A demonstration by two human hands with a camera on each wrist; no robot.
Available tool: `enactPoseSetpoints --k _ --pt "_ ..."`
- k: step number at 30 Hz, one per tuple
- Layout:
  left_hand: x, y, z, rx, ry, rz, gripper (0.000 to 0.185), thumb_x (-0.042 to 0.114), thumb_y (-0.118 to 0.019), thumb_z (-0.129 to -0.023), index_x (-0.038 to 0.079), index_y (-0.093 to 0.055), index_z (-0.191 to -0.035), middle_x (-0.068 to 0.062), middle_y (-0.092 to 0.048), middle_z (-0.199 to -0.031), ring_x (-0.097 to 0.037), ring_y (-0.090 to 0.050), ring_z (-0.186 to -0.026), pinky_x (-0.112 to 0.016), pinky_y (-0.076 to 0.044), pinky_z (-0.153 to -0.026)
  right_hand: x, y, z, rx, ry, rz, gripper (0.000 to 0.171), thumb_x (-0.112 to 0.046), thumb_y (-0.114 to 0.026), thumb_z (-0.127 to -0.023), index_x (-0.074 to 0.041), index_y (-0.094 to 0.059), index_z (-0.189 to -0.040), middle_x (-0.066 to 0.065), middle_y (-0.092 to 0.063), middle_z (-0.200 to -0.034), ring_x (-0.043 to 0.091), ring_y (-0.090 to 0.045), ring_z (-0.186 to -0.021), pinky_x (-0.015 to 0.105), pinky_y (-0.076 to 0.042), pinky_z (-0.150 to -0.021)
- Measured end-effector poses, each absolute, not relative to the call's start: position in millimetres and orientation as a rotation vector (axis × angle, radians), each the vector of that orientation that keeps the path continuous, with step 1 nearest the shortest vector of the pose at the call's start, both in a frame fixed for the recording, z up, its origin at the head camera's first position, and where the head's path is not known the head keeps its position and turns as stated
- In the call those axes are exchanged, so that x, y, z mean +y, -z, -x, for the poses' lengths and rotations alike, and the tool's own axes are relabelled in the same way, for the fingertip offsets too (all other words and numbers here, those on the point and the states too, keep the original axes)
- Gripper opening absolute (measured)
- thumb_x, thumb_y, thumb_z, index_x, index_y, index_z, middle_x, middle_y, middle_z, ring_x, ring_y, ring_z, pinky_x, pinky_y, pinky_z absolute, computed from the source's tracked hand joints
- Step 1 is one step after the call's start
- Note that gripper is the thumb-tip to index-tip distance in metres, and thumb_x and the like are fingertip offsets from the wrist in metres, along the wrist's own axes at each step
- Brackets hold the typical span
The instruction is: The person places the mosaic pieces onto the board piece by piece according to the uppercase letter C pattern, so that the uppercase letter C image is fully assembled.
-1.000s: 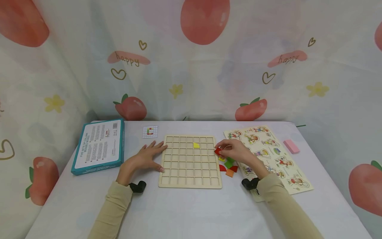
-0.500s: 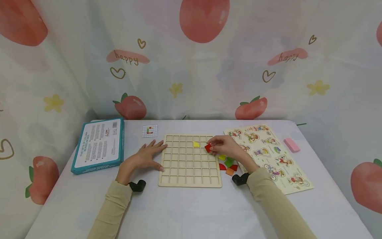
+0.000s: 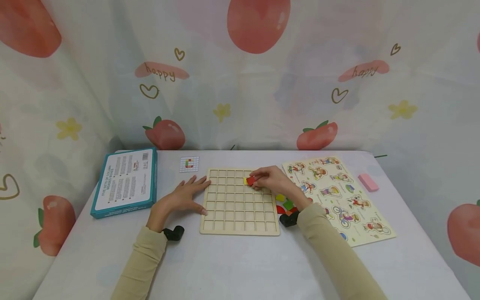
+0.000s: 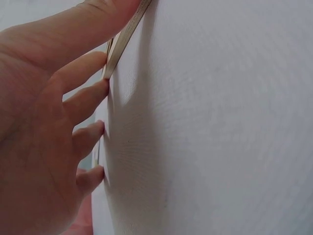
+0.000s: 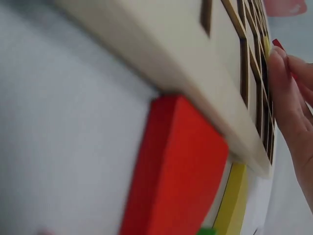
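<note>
A wooden grid board [image 3: 240, 216] lies flat in the middle of the table. My right hand [image 3: 268, 180] pinches a small red square tile [image 3: 251, 181] and holds it over the board's upper rows, right beside a yellow tile [image 3: 246, 181] sitting in a cell. My left hand [image 3: 183, 198] rests flat with spread fingers [image 4: 85, 98] against the board's left edge [image 4: 122, 41]. In the right wrist view the board [image 5: 195, 63] fills the frame, with a loose red tile [image 5: 171, 171] close to the lens.
Loose yellow, green, red and orange tiles [image 3: 286, 204] lie just right of the board. A picture puzzle [image 3: 337, 196] and a pink block [image 3: 368, 182] are further right. A teal box [image 3: 125, 182] lies at the left, a small pattern card [image 3: 188, 164] behind the board.
My right hand has carried the red tile leftward from the loose pile at the board's right edge to a spot beside the yellow tile. The left hand has stayed put.
</note>
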State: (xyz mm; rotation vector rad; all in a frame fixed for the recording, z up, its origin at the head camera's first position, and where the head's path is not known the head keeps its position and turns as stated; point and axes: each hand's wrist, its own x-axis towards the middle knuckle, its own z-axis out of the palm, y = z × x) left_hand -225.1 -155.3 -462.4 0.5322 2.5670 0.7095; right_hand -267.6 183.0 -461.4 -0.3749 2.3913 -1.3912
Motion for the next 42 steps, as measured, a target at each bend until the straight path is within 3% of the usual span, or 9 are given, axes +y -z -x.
enactPoseSetpoints --k 10,19,30,42 --pt "-156 466 226 2.572 -0.71 -0.525 0.105 0.04 -0.089 -0.077 0.017 -0.033 -0.163 -0.006 -0.021 -0.172 -0.038 -0.004 -0.161 -0.06 0.0 -0.129 165 456 275 2.556 1.186 0.431 0.034 -0.014 -0.075 -0.093 -0.003 -0.073 -0.125 0.011 -0.077 -0.106 0.018 -0.07 -0.093 0.034 -0.055 -0.089" --pt "-156 467 226 2.562 -0.724 -0.529 0.106 0.04 -0.089 -0.078 0.016 -0.031 -0.163 -0.006 -0.02 -0.172 -0.037 -0.003 -0.161 -0.059 0.001 -0.129 152 458 278 2.592 1.119 0.448 0.033 -0.017 -0.077 -0.093 -0.004 -0.075 -0.123 0.008 -0.076 -0.104 0.018 -0.065 -0.092 0.028 -0.052 -0.081" --pt "-157 465 224 2.56 -0.734 -0.529 0.105 0.039 -0.089 -0.078 0.015 -0.031 -0.163 -0.006 -0.021 -0.172 -0.037 -0.003 -0.161 -0.059 0.001 -0.129 144 459 280 2.599 1.101 0.485 0.032 -0.016 -0.08 -0.089 -0.003 -0.076 -0.119 0.008 -0.076 -0.101 0.016 -0.065 -0.089 0.026 -0.051 -0.08" --pt "-158 464 224 2.567 -0.737 -0.509 0.106 0.038 -0.089 -0.078 0.016 -0.031 -0.163 -0.005 -0.021 -0.172 -0.035 -0.002 -0.161 -0.058 0.002 -0.129 140 459 280 2.597 1.064 0.503 0.024 -0.009 -0.076 -0.09 -0.004 -0.076 -0.113 0.004 -0.071 -0.087 0.013 -0.058 -0.075 0.025 -0.047 -0.069"
